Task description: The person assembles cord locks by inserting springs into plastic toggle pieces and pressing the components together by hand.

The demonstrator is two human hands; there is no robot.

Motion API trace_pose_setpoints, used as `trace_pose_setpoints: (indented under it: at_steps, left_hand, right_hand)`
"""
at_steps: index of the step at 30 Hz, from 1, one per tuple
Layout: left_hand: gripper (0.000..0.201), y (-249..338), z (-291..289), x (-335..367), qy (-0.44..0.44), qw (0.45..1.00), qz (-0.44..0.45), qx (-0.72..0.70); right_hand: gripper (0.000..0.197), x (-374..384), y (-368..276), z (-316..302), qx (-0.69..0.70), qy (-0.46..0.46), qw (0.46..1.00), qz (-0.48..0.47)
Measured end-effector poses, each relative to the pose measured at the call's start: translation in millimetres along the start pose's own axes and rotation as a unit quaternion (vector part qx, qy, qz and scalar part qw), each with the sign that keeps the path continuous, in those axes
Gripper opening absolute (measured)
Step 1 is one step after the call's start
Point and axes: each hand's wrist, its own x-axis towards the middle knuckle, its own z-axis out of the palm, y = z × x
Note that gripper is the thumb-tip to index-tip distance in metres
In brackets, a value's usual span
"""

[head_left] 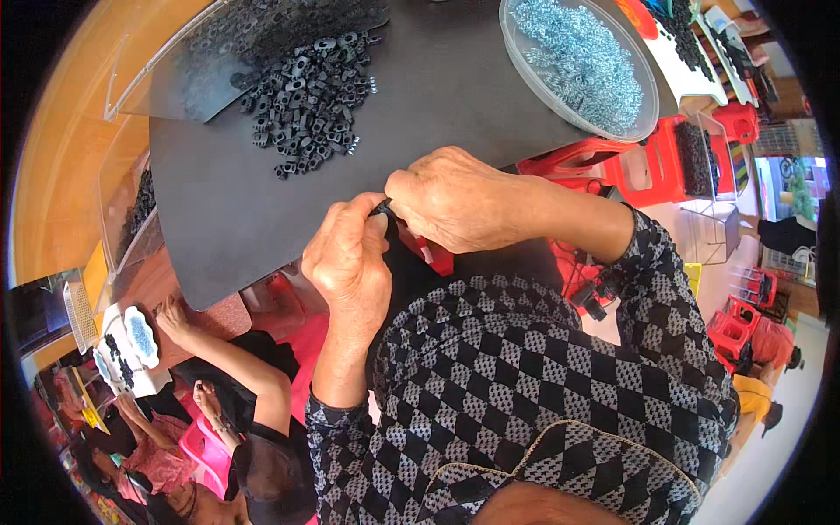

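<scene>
In front of my chest, just past the near edge of the dark table [219, 219], my two hands meet fingertip to fingertip. My left hand [350, 254] is closed, pinching a small black plastic piece [382, 208] between thumb and forefinger. My right hand [451, 201] is closed too, its fingers curled and pressed against the other side of that piece. Most of the piece is covered by the fingers. Beyond my hands lies a loose pile of small black plastic parts [311, 109], some with clear toothed ends.
A round clear tub [577, 122] full of small metal springs [582, 61] stands at the far right. Clear plastic bins of black parts [140, 214] flank the table's left. Red stools [639, 171] stand to the right. Co-workers sit at the lower left, one arm [232, 363] reaching over another tabletop.
</scene>
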Motion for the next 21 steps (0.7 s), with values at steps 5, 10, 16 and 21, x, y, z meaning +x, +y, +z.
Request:
trace_pose_setpoints:
  at_steps: [5,10,16,21]
  left_hand:
    - [0.020,2.0,-1.3,-1.4,0.032,0.994,-0.074,-0.070]
    - [0.016,12.1,-3.7,5.5,0.041,0.980,-0.148,-0.127]
    - [0.012,15.9,-3.5,9.8,0.080,0.946,-0.209,-0.235]
    - [0.011,15.2,-5.9,12.1,0.072,0.960,-0.180,-0.203]
  right_hand:
    - [0.019,6.9,-8.5,-6.7,0.001,-0.014,0.999,0.035]
    - [0.014,7.0,-17.0,-6.8,-0.063,0.073,0.995,0.024]
    - [0.020,6.4,-21.3,9.7,-0.119,0.135,0.984,0.012]
    - [0.012,9.2,-22.1,4.3,-0.084,0.119,0.989,0.009]
